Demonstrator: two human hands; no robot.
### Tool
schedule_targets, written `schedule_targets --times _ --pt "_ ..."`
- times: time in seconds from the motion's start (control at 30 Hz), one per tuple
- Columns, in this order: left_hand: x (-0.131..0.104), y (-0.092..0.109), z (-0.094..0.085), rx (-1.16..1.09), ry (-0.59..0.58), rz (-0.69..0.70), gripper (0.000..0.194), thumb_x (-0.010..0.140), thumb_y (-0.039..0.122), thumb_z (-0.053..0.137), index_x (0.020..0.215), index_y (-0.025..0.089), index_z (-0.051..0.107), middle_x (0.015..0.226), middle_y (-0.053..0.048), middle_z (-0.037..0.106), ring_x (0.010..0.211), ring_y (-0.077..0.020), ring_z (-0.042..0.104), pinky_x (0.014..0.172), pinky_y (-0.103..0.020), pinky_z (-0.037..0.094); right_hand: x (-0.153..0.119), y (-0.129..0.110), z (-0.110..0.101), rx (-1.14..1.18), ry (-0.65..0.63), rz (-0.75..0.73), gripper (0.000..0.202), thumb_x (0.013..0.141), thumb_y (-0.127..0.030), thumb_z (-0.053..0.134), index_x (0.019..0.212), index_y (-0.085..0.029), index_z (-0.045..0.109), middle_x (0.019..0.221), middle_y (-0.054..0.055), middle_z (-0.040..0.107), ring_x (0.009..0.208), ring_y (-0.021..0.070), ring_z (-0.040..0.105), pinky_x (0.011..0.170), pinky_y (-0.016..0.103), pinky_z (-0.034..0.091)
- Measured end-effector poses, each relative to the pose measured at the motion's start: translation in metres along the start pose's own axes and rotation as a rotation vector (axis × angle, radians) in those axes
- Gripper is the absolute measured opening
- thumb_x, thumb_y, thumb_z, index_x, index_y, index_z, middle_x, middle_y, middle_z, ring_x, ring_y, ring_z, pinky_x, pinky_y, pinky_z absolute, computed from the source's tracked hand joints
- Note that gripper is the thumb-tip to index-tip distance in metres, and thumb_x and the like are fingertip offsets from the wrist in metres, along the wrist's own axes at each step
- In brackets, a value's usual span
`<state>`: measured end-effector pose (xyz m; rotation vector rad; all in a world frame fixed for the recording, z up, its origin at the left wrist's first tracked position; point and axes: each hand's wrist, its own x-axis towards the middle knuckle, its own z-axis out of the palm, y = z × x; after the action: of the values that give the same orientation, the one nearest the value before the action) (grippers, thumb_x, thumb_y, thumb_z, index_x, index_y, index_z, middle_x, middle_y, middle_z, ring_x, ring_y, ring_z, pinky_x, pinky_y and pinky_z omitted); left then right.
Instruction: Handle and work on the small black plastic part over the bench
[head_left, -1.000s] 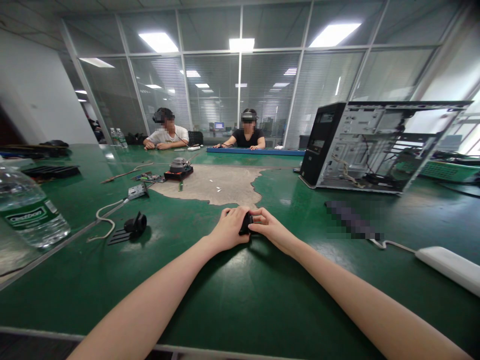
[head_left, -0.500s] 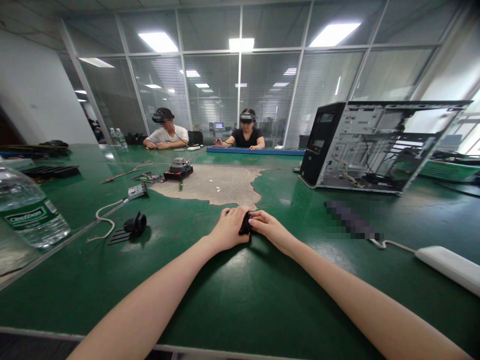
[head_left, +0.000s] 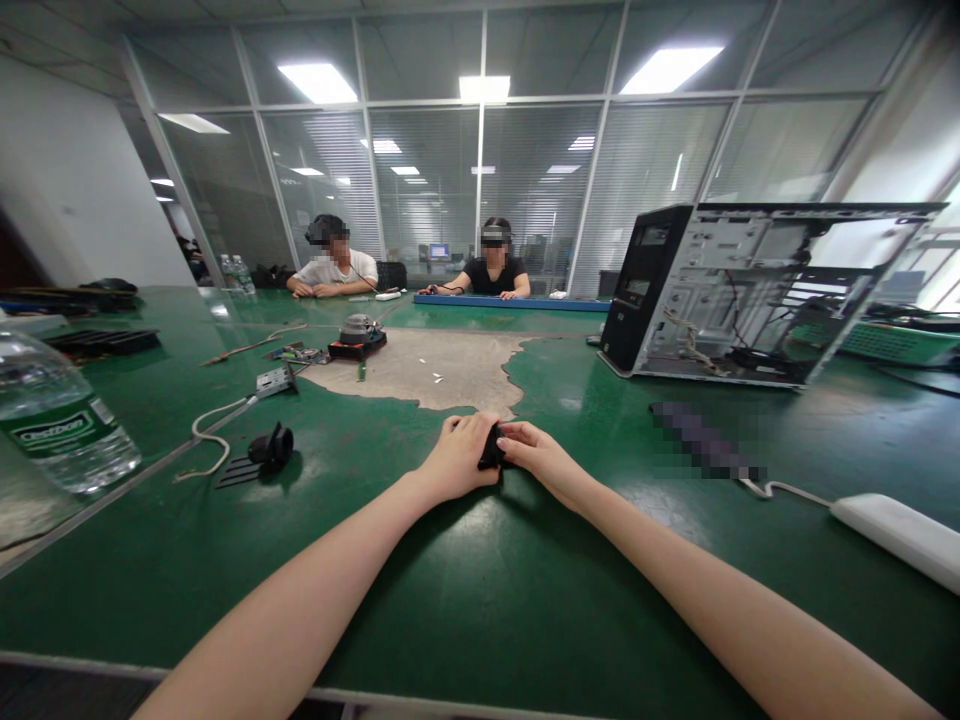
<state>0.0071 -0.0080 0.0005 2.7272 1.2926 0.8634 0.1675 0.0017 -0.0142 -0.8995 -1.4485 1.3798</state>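
My left hand (head_left: pixel 461 458) is wrapped round a small black object (head_left: pixel 491 450) above the green tabletop (head_left: pixel 480 600). From the other side, the fingers of my right hand (head_left: pixel 532 447) pinch against the same black object. Most of it is hidden by my fingers, so its kind cannot be made out. To the left lies a black plastic part (head_left: pixel 270 450) with a round end and several flat prongs. Beyond my hands, a bare tan patch (head_left: pixel 465 365) shows in the green surface with small white scraps on it.
A computer case (head_left: pixel 712 300) with its side off stands at the right. Near it are a white power strip (head_left: pixel 896 535) and a green basket (head_left: pixel 892 340). A water bottle (head_left: pixel 64 420) and a metal piece with cable (head_left: pixel 276 381) are left. Two people sit opposite.
My hands stay in place round the black object, which looks almost the same. Across the table, the hand of the person in black has lowered toward the blue bar.
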Motion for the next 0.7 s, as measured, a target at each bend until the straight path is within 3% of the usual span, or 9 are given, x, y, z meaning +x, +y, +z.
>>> schedule_targets --times 0.17,0.37,0.57,0.7 --pt "-0.0001 0.0009 -0.001 -0.011 -0.01 -0.013 0.061 0.06 0.023 0.06 0.113 0.023 0.031 0.109 -0.005 0.049 0.103 -0.0229 0.044 0.09 -0.04 0.025 -0.0041 -0.006 -0.0003 0.006 -0.056 -0.016 0.038 0.058 -0.022 0.07 0.09 -0.023 0.049 0.084 -0.001 0.059 0.081 0.0145 0.056 0.077 0.032 0.042" --pt "-0.0004 0.0002 -0.0003 0.003 0.001 0.0 0.061 0.06 0.023 0.059 0.114 0.022 0.031 0.109 -0.005 0.049 0.103 -0.0233 0.044 0.09 -0.039 0.026 -0.0045 -0.0036 0.0012 0.053 -0.048 -0.016 0.028 0.068 -0.033 0.062 0.09 -0.023 0.049 0.079 -0.001 0.059 0.077 0.0132 0.057 0.077 0.032 0.042" --pt "0.0001 -0.0002 0.0006 0.001 0.005 0.006 0.063 0.059 0.022 0.06 0.115 0.021 0.03 0.109 -0.005 0.05 0.102 -0.023 0.045 0.09 -0.039 0.025 -0.0012 -0.0016 0.0 0.009 -0.011 0.002 0.029 0.066 -0.03 0.064 0.09 -0.02 0.052 0.089 0.002 0.058 0.083 0.0144 0.056 0.08 0.032 0.041" --pt "-0.0001 0.0002 -0.0004 -0.007 -0.001 -0.004 0.063 0.059 0.022 0.06 0.114 0.022 0.029 0.111 -0.005 0.049 0.103 -0.023 0.044 0.09 -0.039 0.024 -0.0042 -0.0061 0.0 -0.005 -0.049 -0.017 0.036 0.06 -0.022 0.068 0.091 -0.023 0.049 0.085 -0.001 0.058 0.081 0.0142 0.056 0.078 0.032 0.042"
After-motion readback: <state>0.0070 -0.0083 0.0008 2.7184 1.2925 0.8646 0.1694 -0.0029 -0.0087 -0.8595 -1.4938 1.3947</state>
